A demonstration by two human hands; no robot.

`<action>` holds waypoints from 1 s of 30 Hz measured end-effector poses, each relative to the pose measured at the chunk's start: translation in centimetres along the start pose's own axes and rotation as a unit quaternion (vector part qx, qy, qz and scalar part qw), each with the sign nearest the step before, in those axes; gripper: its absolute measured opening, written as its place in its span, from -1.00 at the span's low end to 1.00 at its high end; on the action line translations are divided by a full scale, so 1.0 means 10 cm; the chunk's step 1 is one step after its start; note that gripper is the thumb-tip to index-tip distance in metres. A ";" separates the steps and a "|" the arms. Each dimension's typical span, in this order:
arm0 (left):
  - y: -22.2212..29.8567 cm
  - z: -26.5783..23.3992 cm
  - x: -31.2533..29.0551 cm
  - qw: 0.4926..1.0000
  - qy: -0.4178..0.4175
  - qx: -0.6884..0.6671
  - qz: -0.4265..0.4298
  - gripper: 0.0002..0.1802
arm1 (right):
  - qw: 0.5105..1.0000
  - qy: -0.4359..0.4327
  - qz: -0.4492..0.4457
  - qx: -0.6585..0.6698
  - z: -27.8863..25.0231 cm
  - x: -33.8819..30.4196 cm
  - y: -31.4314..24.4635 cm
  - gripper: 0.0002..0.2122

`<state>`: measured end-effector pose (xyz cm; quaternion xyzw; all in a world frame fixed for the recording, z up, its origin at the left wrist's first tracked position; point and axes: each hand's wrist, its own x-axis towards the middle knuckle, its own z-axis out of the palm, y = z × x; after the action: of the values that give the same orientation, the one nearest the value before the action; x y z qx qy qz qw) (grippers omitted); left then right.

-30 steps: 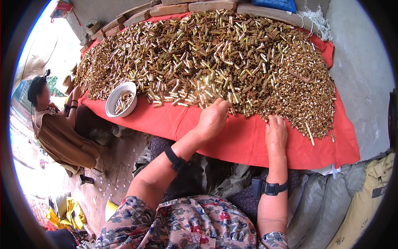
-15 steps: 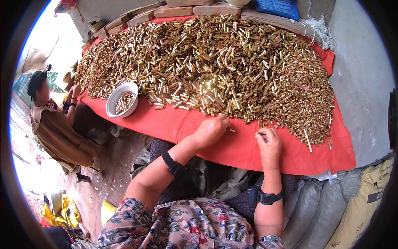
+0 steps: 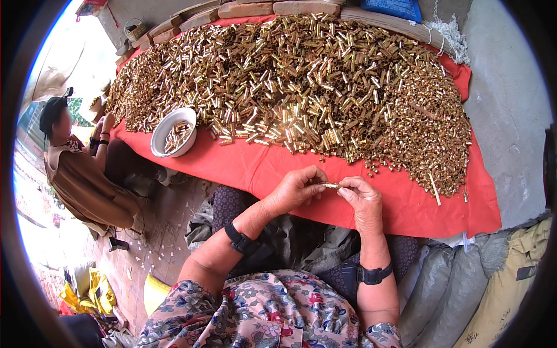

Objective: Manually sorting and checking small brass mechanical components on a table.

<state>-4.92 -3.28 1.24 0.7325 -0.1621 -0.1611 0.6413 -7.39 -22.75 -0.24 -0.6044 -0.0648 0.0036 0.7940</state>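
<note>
Above the near edge of the red cloth (image 3: 261,165), my two hands meet at a small gold-coloured metal tube (image 3: 331,185). My left hand (image 3: 299,188) pinches its left end between thumb and fingers. At the tube's other end my right hand (image 3: 362,200) is closed, fingertips against it; whether a separate small piece sits there is too small to tell. Just beyond lies a broad heap of similar gold tubes (image 3: 278,75). To its right is a pile of much shorter gold pieces (image 3: 429,139).
A white bowl (image 3: 159,142) with several tubes stands left. A thin pale stick (image 3: 435,189) lies by the short pieces. Bricks (image 3: 246,10) edge the far side. At the left another person (image 3: 87,168) sits by the heap. Grey sacks (image 3: 447,290) lie at right.
My hands were apart near the heap's front edge; now they have come together, nearer my body, at the tube. The view has shifted slightly.
</note>
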 end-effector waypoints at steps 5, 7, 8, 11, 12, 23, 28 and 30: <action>-0.11 0.02 0.00 0.989 0.006 -0.142 0.032 -0.89 | 0.999 -0.006 0.010 0.047 0.01 0.00 0.00 -0.89; -0.12 0.04 0.00 0.976 0.015 -0.215 0.041 -0.89 | 0.999 -0.006 0.000 0.034 0.01 0.00 0.01 -0.87; -0.12 0.05 0.00 0.976 0.015 -0.215 0.041 -0.89 | 0.999 -0.006 0.000 0.035 0.02 -0.01 0.01 -0.87; -0.16 0.07 -0.01 0.970 0.023 -0.236 0.054 -0.89 | 0.999 -0.005 -0.012 0.039 0.03 -0.01 0.02 -0.86; -0.17 0.07 -0.01 0.966 0.031 -0.247 0.069 -0.89 | 0.998 -0.014 0.004 0.062 0.03 -0.02 0.01 -0.86; -0.16 0.06 -0.01 0.960 0.022 -0.266 0.083 -0.90 | 0.994 -0.015 -0.086 -0.071 0.08 -0.04 -0.04 -0.89; -0.14 0.09 0.05 0.994 0.043 -0.070 0.074 -0.90 | 0.965 -0.039 -0.111 -0.233 0.07 -0.02 -0.04 -0.89; -0.18 0.19 0.11 0.975 0.043 0.129 0.177 -0.89 | 0.915 -0.041 -0.142 -0.375 0.04 0.01 -0.02 -0.88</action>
<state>-4.77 -5.21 -0.81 0.7750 -0.2810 0.0088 0.5661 -7.31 -22.40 0.07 -0.8416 -0.1795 -0.1091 0.4977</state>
